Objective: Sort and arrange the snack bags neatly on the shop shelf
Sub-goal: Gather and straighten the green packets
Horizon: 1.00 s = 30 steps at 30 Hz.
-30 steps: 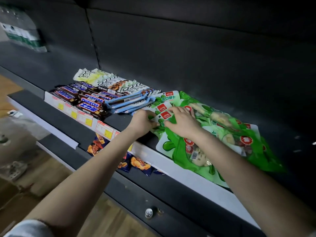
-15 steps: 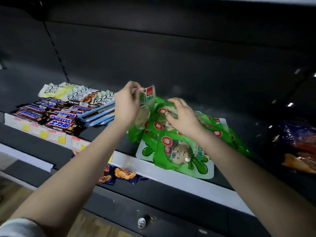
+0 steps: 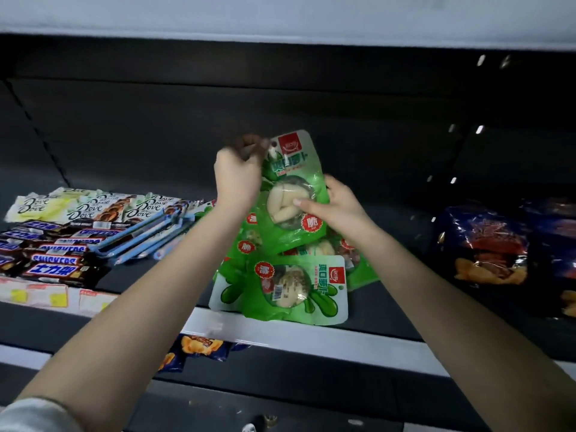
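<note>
A green snack bag (image 3: 290, 169) with a red logo and a clear window stands upright over the dark shelf (image 3: 389, 310). My left hand (image 3: 237, 176) pinches its top left corner. My right hand (image 3: 338, 205) grips its right edge, thumb across the window. Below it lies a loose pile of the same green bags (image 3: 280, 288), the front one flat and overhanging the shelf's white front rail (image 3: 311, 338).
Left on the shelf lie Dove bars (image 3: 81, 207), Snickers bars (image 3: 53, 254) and blue-packed sticks (image 3: 146, 235). Dark blue chip bags (image 3: 492, 251) sit at the right. Another blue snack bag (image 3: 193, 350) lies on the shelf below. Price labels (image 3: 40, 294) line the rail.
Both hands have lifted one green bag off the pile and stood it upright. The view has shifted to the right, bringing the blue chip bags into sight.
</note>
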Available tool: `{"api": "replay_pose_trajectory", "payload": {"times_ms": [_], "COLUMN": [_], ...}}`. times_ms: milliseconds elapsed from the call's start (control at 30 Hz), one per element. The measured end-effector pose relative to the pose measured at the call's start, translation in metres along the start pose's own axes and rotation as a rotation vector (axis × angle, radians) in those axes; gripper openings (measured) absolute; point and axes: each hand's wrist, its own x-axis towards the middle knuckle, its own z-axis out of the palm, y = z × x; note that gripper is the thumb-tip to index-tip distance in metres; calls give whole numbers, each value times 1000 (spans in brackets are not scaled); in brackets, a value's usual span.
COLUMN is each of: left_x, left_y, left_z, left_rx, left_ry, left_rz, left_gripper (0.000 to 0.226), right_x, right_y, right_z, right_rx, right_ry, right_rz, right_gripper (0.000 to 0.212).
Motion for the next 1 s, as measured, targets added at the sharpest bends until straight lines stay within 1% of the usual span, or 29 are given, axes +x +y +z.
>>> {"api": "replay_pose_trajectory", "payload": {"times_ms": [67, 167, 200, 333, 400, 433, 500, 567, 633, 733, 833, 933, 1000], "left_x": [-8, -19, -22, -44, -55, -60, -69, -77, -86, -94, -99, -103, -105], "left_y": [-2, -2, -2, -6, -13, -16, -20, -20, -20, -20, -24, -30, -33], "left_z": [20, 49, 59, 90, 104, 110, 119, 127, 135, 149, 159, 165, 168], "left_rx": [-14, -58, -73, -29, 16, 31, 36, 9, -6, 46, 103, 249, 369], "left_ry": [-50, -150, -179, -300, -435, -512, -663, -814, -909, -913, -904, -892, -921], "left_rz": [-10, -46, -50, -66, -126, -159, -192, -186, -168, -137, -89, 61, 181], "left_gripper": [13, 2, 5, 37, 42, 39, 25, 19, 9, 26, 28, 33, 39], "right_x": [-9, -23, -28, -46, -57, -63, -74, -85, -92, -97, -102, -107, -111], "right_y": [5, 16, 21, 40, 48, 51, 60, 68, 74, 77, 79, 85, 89], "right_z": [-18, -43, -52, -85, -98, -104, -115, -124, -130, -135, -141, -142, -142], "right_rx": [51, 66, 61, 21, -9, -30, -54, -42, 3, 87, 4, -11, -42], "right_ry": [28, 121, 157, 318, 401, 439, 494, 527, 552, 587, 592, 617, 665], "right_rz": [52, 87, 97, 135, 141, 137, 131, 141, 174, 216, 220, 208, 202], "right_gripper": [31, 30, 29, 31, 30, 29, 27, 24, 18, 10, 16, 13, 13]}}
